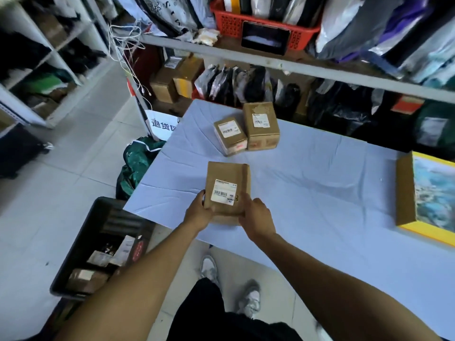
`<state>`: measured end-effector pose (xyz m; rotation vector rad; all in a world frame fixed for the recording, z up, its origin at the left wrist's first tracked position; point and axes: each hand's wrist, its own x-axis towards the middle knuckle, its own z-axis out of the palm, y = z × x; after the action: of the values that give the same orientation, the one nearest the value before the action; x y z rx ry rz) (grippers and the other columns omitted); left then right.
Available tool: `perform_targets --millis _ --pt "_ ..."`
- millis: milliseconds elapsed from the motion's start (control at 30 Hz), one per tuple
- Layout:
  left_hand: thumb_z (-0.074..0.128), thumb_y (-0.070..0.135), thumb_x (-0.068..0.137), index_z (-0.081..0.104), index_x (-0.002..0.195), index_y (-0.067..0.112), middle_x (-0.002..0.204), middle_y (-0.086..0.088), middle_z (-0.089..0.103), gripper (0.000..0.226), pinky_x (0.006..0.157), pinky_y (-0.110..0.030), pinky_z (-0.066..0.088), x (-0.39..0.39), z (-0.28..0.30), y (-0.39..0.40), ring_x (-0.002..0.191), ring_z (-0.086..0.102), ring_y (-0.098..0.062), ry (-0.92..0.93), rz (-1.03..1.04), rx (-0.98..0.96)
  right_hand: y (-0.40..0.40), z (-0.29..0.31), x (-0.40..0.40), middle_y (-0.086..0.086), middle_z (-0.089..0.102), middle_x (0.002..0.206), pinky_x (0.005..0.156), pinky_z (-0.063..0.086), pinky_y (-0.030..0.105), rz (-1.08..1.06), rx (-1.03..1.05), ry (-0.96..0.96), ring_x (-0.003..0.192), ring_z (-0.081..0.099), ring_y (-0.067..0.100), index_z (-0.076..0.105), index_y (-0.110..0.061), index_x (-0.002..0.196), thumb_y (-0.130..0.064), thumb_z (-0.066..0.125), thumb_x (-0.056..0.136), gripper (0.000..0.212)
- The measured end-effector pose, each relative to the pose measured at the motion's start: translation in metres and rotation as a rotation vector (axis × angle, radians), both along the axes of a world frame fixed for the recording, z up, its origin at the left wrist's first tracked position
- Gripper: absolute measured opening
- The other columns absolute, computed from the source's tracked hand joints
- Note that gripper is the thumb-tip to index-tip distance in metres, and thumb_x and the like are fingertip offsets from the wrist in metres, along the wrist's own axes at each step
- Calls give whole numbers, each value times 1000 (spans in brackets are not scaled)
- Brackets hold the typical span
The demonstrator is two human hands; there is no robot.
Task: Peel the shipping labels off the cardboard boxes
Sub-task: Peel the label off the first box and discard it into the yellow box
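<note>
A brown cardboard box sits near the front left corner of the table with a white shipping label on its top face. My left hand grips the box's near left corner. My right hand grips its near right edge. Two more cardboard boxes stand further back: a small one and a taller one, each with a white label on top.
The table wears a pale blue cloth. A yellow-framed picture box lies at its right edge. A black crate of packages stands on the floor at left. Loaded shelves rise behind, with a red basket.
</note>
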<state>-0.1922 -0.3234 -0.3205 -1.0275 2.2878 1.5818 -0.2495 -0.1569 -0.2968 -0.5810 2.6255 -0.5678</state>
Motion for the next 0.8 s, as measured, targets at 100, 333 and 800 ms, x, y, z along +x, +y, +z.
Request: perform_targets --millis 100,333,800 --pt "58 16 91 45 139 29 133 5 60 52 100 -42 48 5 -10 34 116 59 -23 4 -68 27 37 -5 13 15 53 98 73 48 38 -81 15 -19 87 58 38 33 -24 139 -13 47 85 57" --pt "57 22 92 39 140 34 133 3 60 53 90 -30 47 1 -29 99 114 59 -26 -27 -274 -2 104 -21 39 11 55 92 70 45 36 -320 61 -17 83 57 37 41 -22 129 -16 48 87 43" --pt "84 9 69 10 153 47 148 0 46 118 106 -30 44 -52 -40 55 127 51 -15 3 -713 123 80 -49 6 7 51 120 76 45 30 -640 -130 8 103 57 28 57 -33 120 -29 52 91 30"
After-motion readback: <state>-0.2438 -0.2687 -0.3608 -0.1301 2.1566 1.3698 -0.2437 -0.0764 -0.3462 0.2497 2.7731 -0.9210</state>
